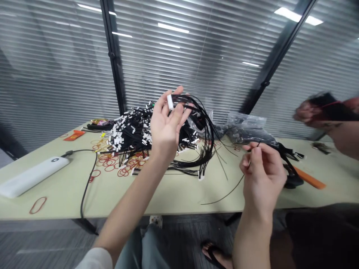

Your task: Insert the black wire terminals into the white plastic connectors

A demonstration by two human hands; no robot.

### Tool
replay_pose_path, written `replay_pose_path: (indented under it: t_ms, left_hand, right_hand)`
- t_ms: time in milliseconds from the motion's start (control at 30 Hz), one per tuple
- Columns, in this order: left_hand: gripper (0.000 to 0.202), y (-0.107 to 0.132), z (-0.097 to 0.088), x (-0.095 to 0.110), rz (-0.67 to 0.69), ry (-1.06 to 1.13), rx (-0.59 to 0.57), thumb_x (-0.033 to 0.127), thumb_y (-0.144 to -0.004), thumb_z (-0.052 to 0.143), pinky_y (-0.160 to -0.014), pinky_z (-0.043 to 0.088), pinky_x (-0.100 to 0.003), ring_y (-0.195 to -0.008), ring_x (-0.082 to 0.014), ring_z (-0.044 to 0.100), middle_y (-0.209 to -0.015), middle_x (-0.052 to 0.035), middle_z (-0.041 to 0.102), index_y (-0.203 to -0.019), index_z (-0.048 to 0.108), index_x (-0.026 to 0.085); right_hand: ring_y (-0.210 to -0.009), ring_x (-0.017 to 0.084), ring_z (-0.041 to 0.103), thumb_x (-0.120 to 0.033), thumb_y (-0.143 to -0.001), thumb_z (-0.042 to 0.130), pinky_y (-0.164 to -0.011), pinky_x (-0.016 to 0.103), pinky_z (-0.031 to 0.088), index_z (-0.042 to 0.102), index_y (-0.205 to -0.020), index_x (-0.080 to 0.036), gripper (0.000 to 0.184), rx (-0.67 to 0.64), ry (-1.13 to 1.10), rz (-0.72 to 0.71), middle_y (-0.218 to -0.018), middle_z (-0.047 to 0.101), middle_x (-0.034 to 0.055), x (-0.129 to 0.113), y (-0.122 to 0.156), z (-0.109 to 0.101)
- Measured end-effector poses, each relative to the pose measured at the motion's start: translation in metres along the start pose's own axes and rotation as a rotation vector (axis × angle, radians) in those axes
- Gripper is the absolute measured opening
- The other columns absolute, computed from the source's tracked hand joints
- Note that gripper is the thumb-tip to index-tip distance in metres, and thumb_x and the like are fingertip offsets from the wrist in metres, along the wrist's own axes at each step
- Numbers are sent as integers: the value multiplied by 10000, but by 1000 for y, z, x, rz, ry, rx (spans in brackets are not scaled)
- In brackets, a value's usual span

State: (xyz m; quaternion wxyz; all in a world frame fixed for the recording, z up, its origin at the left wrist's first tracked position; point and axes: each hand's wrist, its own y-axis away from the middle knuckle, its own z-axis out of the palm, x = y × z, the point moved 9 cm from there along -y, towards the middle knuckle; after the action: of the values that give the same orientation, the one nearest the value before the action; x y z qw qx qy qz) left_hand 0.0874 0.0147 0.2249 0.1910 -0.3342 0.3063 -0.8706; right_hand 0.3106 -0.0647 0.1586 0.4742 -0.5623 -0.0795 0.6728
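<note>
Black wires (pixel 209 138), white connector (pixel 169 101), red rubber bands (pixel 107 160), pale yellow-green table (pixel 174 203)

Features a white connector (pixel 169 101), held near-vertical in the left fingers (pixel 176 115), with black wires (pixel 209 130) in a loose arc rightward and downward. Includes a thin black wire (pixel 227 195), pinched in the right fingers (pixel 256 160), trailing leftward.

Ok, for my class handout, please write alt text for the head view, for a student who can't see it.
A person's left hand holds up a bundle of black wires with a white connector, while the right hand appears to pinch a thin dark wire. Beyond, a heap of white-tipped black cables and scattered red bands cover part of a pale table.
</note>
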Motion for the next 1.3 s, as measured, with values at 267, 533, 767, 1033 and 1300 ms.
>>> replay_pose_path:
  t_ms: [267,533,767,1033,1300]
  left_hand:
    - [277,76,81,-40,-296,122,-224,109,-835,574,-875,522,-355,-1099,-219,587,-1222,-53,595,-1058,468,234]
    - [316,67,50,-106,-370,8,-154,224,-847,572,-926,490,-374,-1112,-197,568,-1266,-106,539,-1129,430,203]
    - [736,136,-64,-102,-473,-633,-239,348,-806,624,-1027,375,-403,-1177,-200,494,-1333,-100,475,-1385,172,308]
    - [322,182,-104,-92,-567,-995,-688,357,-793,638,-1006,355,-393,-1119,-247,513,-1161,-55,617,-1109,630,293]
    - [153,179,-67,-116,-477,-1003,-897,331,-855,567,-1019,231,-384,-1070,-192,521,-1044,-9,659,-949,673,270]
  right_hand:
    - [-354,14,280,-385,-811,591,-325,178,174,466,-857,-234,202,143,66,203,-829,580,-37,14,18,-48]
    - [-349,44,145,-474,-833,463,-337,154,98,439,-849,-221,255,-380,198,703,-446,405,-86,79,27,-42]
    - [-422,48,165,-490,-808,543,-384,152,135,463,-831,-193,308,-439,247,660,-459,282,-105,107,22,-18]
    - [-425,50,162,-513,-798,543,-403,180,120,448,-831,-196,333,-506,138,651,-471,283,-107,114,19,17]
    - [-440,48,187,-474,-809,555,-436,207,126,431,-814,-194,307,-527,67,638,-474,286,-99,109,20,35]
